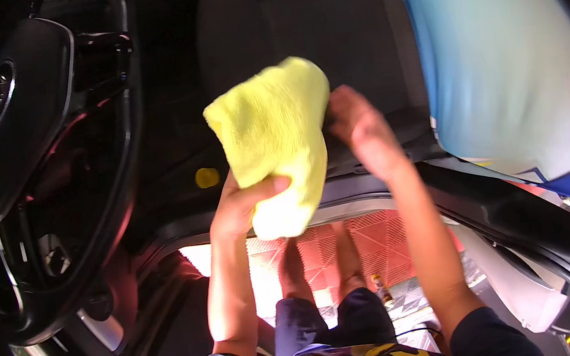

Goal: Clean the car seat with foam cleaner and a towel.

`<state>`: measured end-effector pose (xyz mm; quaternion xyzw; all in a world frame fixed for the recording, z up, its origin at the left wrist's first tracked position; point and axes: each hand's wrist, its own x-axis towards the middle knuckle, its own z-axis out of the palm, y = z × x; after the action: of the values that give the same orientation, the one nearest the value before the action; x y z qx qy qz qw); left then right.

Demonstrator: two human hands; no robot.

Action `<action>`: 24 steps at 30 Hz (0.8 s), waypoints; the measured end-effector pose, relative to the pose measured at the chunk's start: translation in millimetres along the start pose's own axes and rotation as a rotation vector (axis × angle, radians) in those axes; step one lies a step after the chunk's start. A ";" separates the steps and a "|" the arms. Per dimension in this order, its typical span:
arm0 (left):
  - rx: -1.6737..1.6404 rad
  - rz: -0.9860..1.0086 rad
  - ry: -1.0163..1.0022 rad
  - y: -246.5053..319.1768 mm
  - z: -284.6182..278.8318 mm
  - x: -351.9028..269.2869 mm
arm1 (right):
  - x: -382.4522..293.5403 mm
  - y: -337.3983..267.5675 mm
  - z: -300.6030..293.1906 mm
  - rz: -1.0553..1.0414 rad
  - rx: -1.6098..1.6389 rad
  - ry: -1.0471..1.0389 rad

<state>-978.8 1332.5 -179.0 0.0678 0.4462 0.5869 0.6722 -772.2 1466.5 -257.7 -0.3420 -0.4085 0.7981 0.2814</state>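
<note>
A folded yellow microfiber cloth (279, 122) is gripped near its lower left side by my left hand (236, 203), the thumb lying across its front. To the right of the cloth, my right hand (362, 129) is blurred by motion. Its fingers point up beside the cloth's edge, with nothing visible in them; whether they touch the cloth is unclear. Below both hands is the dark fabric car seat (302, 37). A small round yellow object (207, 177) shows left of the cloth.
On the left stands a black steering wheel (129, 136) with a Toyota emblem. A blue-and-white cover (501, 69) with a round badge hangs at right. The door sill (353, 192) runs below the seat. Red floor tiles (318, 257) and a small bottle (380, 290) lie outside.
</note>
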 end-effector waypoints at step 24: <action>1.353 0.698 1.075 -53.9 -66.3 147.8 | 97.6 13.3 -168.7 0.308 -1.727 0.509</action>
<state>-997.4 1413.1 -328.3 0.2946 0.8990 0.3234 -0.0217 -702.9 1608.4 -372.7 -0.6502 -0.7392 0.1441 -0.1006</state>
